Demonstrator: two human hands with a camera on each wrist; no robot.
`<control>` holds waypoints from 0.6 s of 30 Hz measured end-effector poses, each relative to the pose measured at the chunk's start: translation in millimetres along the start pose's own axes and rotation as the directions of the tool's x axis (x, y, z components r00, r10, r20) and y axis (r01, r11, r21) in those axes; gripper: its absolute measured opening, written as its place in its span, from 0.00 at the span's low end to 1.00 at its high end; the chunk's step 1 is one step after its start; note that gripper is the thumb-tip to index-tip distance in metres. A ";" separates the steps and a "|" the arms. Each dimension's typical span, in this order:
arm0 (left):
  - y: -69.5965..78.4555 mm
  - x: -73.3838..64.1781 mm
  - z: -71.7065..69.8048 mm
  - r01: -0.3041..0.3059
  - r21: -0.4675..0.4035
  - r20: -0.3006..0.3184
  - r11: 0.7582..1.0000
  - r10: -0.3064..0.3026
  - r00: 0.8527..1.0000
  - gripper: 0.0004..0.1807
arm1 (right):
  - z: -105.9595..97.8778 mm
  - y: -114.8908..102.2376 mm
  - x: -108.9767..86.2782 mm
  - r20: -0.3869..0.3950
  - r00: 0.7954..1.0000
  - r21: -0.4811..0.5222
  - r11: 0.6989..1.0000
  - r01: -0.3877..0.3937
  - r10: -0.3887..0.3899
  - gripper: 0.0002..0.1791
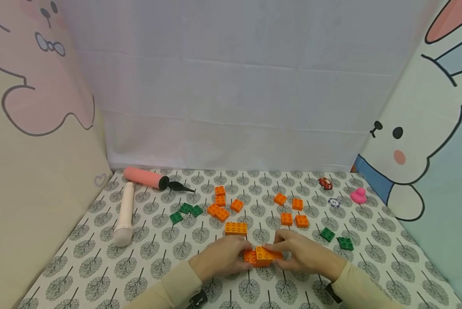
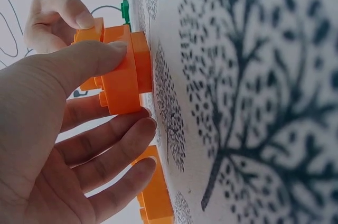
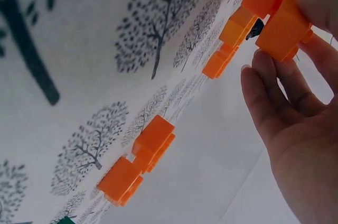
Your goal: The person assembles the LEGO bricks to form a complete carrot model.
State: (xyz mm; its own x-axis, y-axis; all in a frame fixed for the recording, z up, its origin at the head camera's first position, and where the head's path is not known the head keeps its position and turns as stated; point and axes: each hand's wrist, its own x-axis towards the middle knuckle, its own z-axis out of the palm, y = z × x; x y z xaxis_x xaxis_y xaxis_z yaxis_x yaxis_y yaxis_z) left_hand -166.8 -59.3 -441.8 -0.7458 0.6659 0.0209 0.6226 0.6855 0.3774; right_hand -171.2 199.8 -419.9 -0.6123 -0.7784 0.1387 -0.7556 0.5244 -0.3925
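Near the front of the table both hands work on a small stack of orange toy building bricks. My left hand (image 1: 224, 257) pinches the lower brick (image 2: 122, 78), thumb on one side and fingertips at the other. My right hand (image 1: 306, 254) grips a lighter orange brick (image 3: 285, 23) between thumb and fingers, on top of the lower one. In the left wrist view another orange brick (image 2: 141, 63) shows under the lower brick, right beside the tablecloth. Just beyond the hands lies a long orange brick (image 1: 236, 228).
Loose orange bricks (image 1: 220, 200) lie behind, more (image 1: 286, 219) to the right. Green bricks (image 1: 185, 208) sit left, others (image 1: 327, 234) right. A pale microphone-shaped thing (image 1: 125, 214) and pink cylinder (image 1: 143, 177) lie far left; a red toy car (image 1: 325, 183) and pink toy (image 1: 358, 196) far right.
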 end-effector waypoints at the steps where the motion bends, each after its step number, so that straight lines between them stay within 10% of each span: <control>1: -0.3 -0.2 -0.5 0.001 -0.003 0.000 1.000 -0.001 1.000 0.22 | 0.0 0.2 0.1 0.000 1.000 0.002 1.000 -0.005 0.005 0.24; 18: -1.5 1.5 -2.7 -0.019 -0.054 -0.001 0.998 0.019 1.000 0.20 | 2.4 3.6 -3.6 -0.029 1.000 0.016 1.000 0.004 -0.003 0.24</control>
State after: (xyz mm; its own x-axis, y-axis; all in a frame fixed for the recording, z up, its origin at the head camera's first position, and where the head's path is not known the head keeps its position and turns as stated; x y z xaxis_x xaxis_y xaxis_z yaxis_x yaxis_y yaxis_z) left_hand -169.4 -60.1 -439.9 -0.7342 0.6783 0.0292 0.6231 0.6560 0.4259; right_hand -171.2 203.6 -423.9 -0.6163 -0.7698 0.1657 -0.7540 0.5162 -0.4061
